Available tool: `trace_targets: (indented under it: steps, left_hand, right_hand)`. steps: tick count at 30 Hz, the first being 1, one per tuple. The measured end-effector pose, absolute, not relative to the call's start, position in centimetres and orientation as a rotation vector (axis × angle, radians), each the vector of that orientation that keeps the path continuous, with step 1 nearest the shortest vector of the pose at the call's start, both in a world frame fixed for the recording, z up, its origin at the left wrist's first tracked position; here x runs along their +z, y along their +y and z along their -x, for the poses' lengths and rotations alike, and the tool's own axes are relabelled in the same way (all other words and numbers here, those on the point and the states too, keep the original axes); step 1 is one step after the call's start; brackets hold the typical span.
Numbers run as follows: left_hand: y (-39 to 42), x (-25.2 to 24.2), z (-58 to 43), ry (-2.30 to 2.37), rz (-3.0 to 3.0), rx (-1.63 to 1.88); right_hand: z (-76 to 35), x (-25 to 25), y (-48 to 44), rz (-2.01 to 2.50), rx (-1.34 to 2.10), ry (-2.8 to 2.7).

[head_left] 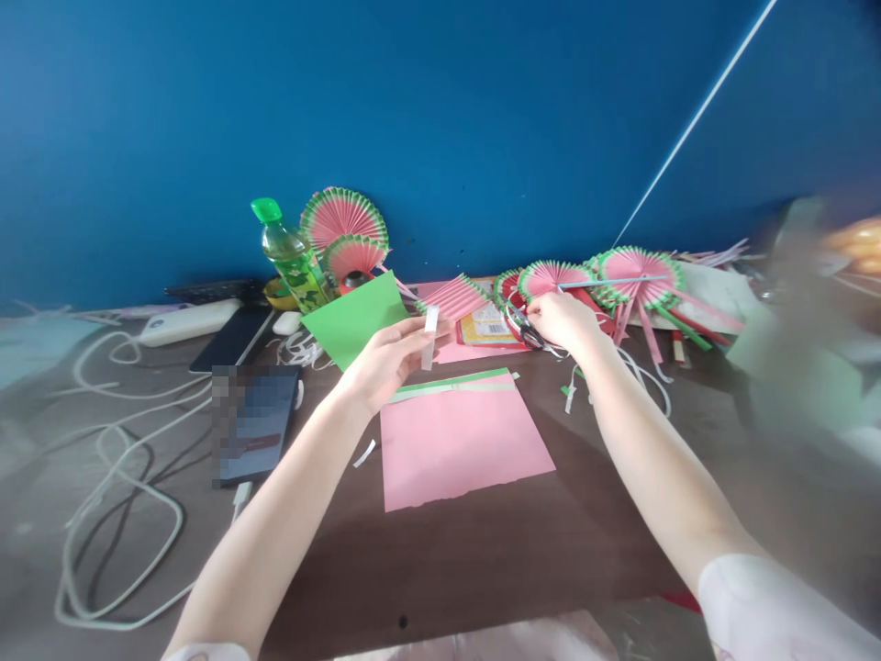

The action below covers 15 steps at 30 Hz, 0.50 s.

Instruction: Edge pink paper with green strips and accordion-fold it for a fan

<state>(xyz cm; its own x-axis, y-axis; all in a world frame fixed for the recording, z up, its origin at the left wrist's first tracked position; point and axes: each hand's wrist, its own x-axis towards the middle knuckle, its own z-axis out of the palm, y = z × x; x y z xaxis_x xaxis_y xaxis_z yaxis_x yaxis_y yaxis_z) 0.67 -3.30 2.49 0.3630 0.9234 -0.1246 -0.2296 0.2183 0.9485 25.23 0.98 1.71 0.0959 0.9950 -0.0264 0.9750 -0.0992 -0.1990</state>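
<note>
My left hand is raised over the far left corner of a pink sheet, pinching a short white strip between thumb and fingers. A green and pale band runs along that sheet's far edge. My right hand reaches to the back of the table, its fingers closed beside a dark-rimmed looped object, possibly scissors. What these fingers hold is hidden. Close by lie pleated pink and green paper fans. A green sheet is tilted up behind my left hand, and a folded pink paper lies further back.
Left of my arm are a phone, a dark slab, a white power bank and a looped white cable. A green-capped bottle stands before a blue wall. A paper scrap lies beside the pink sheet.
</note>
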Motion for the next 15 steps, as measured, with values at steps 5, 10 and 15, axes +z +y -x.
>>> trace_targets:
  steps: [5, 10, 15]
  left_hand:
    - [-3.8, 2.6, -1.5, 0.913, -0.974, 1.006]
    - [-3.7, 2.1, -1.7, 0.914, -1.038, 1.005]
    - [-3.6, 1.9, -1.7, 0.944, -1.067, 1.019]
  right_hand:
    - [-22.2, 2.8, -0.4, 1.238, 0.591, -2.020]
    - [-18.2, 2.9, -2.4, 0.953, 0.671, -1.928]
    - [-16.7, 2.3, -3.3, 0.964, 0.585, -1.946]
